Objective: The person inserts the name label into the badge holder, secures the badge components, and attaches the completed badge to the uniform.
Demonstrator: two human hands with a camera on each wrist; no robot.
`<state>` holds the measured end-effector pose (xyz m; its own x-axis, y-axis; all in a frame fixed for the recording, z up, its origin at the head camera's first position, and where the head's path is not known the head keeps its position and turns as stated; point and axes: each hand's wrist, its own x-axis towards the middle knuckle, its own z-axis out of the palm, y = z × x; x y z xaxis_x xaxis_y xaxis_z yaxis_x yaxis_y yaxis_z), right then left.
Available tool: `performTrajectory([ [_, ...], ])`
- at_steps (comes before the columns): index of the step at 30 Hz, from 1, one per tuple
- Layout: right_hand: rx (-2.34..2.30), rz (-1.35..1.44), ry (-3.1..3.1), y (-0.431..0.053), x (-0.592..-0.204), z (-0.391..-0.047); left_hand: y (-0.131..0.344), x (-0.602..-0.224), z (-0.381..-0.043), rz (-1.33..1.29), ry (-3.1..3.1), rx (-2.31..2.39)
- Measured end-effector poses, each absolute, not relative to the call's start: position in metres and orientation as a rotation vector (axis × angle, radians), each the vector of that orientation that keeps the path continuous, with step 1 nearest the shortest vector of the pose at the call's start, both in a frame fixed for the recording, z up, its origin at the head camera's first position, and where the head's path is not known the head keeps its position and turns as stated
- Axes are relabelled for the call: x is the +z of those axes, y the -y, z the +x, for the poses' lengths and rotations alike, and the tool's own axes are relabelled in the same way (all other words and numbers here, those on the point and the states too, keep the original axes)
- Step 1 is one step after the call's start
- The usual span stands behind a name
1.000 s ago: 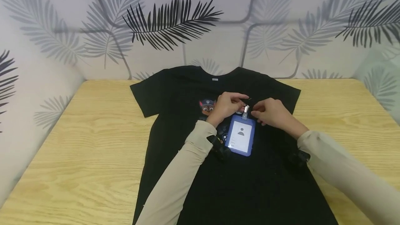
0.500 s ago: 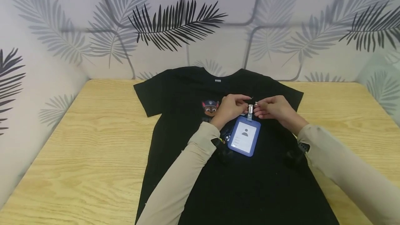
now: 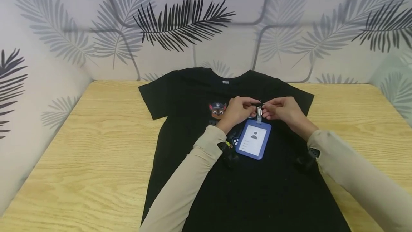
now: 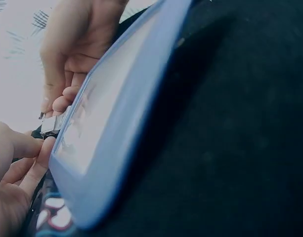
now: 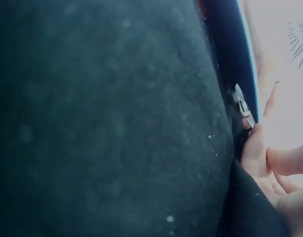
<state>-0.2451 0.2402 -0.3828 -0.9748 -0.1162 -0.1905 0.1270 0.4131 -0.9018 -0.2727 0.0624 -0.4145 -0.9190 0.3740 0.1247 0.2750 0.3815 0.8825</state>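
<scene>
A blue badge holder [image 3: 264, 139] with a white card lies on the front of a black T-shirt [image 3: 206, 185], hanging from a silver metal clip [image 3: 259, 111]. From the left side, my left hand [image 3: 237, 112] pinches beside the top of the clip with thumb and fingers. Opposite it, my right hand [image 3: 284, 109] grips the clip's top end, its thumb and index finger on a small shiny metal part. A thin pin-like piece shows between the fingertips. How the clip meets the cloth is hidden by the fingers.
A cartoon dog print [image 3: 217, 110] is on the shirt's chest, partly covered by my left hand. The shirt lies spread on a light wooden table [image 3: 96, 146]. A leaf-patterned wall covering [image 3: 225, 46] stands right behind the table.
My right hand has moved in from beside the clip to grip its top end. The badge holder has shifted slightly to the right in view. My left hand stays at the clip.
</scene>
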Motion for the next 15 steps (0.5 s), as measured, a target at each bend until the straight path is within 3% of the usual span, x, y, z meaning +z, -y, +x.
performTrajectory([
  [15,-1.764,0.034,-2.263,-0.2449,-0.3894,-0.247,-0.062,-0.4118,-0.2723,0.721,-2.67,1.361],
])
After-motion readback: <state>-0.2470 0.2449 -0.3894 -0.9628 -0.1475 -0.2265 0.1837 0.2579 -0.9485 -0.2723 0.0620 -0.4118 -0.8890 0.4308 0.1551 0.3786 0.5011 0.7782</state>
